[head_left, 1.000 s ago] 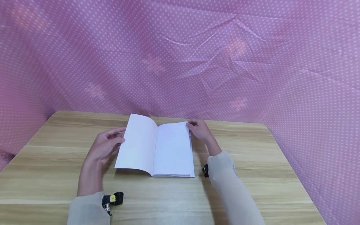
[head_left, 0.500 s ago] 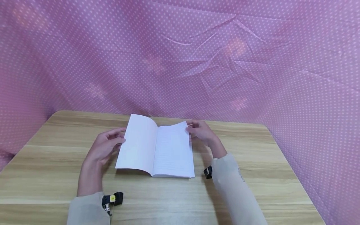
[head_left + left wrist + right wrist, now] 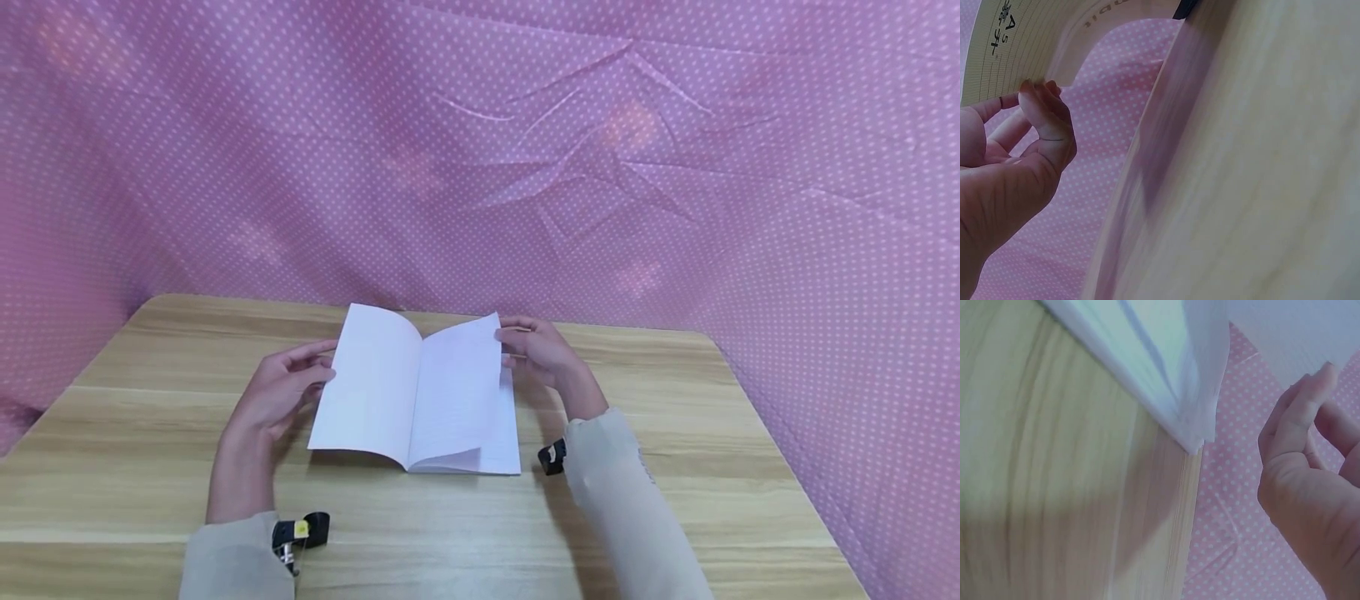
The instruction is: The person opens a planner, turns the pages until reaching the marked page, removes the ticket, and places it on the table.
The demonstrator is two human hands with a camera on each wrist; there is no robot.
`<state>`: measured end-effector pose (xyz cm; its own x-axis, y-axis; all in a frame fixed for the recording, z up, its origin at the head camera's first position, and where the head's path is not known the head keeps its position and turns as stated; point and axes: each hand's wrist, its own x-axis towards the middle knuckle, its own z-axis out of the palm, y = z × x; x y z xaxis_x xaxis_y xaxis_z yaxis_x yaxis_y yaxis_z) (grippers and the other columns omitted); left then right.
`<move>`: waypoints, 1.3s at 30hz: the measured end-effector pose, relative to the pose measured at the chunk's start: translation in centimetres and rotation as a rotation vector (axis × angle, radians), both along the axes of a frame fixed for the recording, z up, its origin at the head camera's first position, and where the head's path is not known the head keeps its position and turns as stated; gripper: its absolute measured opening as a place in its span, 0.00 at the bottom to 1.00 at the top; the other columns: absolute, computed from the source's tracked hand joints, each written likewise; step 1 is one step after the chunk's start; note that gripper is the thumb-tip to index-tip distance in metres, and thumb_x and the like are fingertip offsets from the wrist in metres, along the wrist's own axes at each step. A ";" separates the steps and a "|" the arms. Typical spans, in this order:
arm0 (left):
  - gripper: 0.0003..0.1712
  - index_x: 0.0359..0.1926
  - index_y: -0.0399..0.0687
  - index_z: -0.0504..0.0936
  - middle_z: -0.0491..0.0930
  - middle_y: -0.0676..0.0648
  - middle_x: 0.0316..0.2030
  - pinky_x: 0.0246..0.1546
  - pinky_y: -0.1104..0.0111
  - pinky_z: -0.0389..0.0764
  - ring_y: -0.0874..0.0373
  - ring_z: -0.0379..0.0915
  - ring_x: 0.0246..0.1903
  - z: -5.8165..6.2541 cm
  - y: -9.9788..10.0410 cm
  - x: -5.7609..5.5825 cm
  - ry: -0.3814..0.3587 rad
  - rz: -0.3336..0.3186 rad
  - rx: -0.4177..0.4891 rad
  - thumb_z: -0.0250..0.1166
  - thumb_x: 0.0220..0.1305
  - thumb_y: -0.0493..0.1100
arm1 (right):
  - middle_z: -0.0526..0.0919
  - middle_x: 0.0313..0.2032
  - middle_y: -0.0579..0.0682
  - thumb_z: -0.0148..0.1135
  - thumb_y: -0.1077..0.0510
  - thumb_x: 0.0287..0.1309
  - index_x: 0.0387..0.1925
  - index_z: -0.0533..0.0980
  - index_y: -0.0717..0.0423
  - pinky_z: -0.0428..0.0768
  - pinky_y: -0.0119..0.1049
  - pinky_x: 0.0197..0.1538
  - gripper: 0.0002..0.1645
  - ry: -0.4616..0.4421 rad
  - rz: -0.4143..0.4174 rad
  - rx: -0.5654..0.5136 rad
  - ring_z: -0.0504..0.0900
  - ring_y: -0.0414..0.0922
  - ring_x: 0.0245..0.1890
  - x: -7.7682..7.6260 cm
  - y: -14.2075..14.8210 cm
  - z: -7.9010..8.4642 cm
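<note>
An open notebook (image 3: 375, 383) with white, faintly lined pages lies at the middle of the table. My left hand (image 3: 273, 387) pinches the raised left side by its outer edge, thumb on top and fingers behind. The left wrist view shows that side's lined cover (image 3: 1019, 50), printed with "A5" and dark characters, above the left hand (image 3: 1029, 137). A page (image 3: 457, 383) on the right curves up from the stack, and my right hand (image 3: 543, 350) pinches its outer edge near the top corner. The right wrist view has the right hand (image 3: 1310, 456) beside the lifted page (image 3: 1291, 331).
The wooden table (image 3: 450, 533) has rounded far corners. Pink polka-dot cloth (image 3: 480, 167) hangs behind it and along both sides. Black wrist devices sit at the left cuff (image 3: 300, 529) and the right cuff (image 3: 553, 457).
My right hand has drawn the page's upper corner up and leftward, so the sheet beneath shows along the right edge. The left hand holds its place on the raised side.
</note>
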<state>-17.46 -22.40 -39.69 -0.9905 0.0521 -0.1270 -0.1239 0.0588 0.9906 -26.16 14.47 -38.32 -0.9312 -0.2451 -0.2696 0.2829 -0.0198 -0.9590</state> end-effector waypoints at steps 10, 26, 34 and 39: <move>0.33 0.73 0.35 0.65 0.73 0.45 0.48 0.37 0.76 0.81 0.62 0.73 0.39 0.1 -0.1 -0.3 -0.008 -0.014 0.011 0.61 0.69 0.32 | 0.78 0.43 0.52 0.60 0.66 0.70 0.65 0.68 0.65 0.85 0.29 0.41 0.25 -0.075 -0.040 -0.135 0.80 0.41 0.35 0.0 -0.7 0.2; 0.32 0.72 0.38 0.68 0.71 0.46 0.50 0.40 0.77 0.80 0.60 0.72 0.43 0.2 -0.5 -0.7 -0.029 0.002 0.107 0.65 0.68 0.34 | 0.83 0.33 0.53 0.58 0.69 0.70 0.50 0.74 0.63 0.86 0.30 0.39 0.09 -0.099 -0.057 -0.271 0.84 0.42 0.30 -0.1 -3.0 0.4; 0.32 0.71 0.37 0.69 0.72 0.46 0.50 0.43 0.76 0.81 0.59 0.73 0.44 0.2 -0.6 -0.8 -0.035 0.001 0.131 0.66 0.68 0.35 | 0.84 0.31 0.53 0.58 0.69 0.70 0.38 0.78 0.60 0.86 0.30 0.40 0.05 -0.099 -0.041 -0.340 0.84 0.43 0.29 -0.1 -4.5 0.5; 0.32 0.71 0.36 0.68 0.72 0.45 0.51 0.43 0.76 0.81 0.60 0.73 0.44 0.2 -0.6 -1.1 -0.029 -0.009 0.133 0.65 0.68 0.35 | 0.83 0.30 0.53 0.57 0.70 0.69 0.35 0.80 0.61 0.86 0.30 0.39 0.07 -0.090 -0.044 -0.360 0.84 0.43 0.29 -0.2 -5.4 0.7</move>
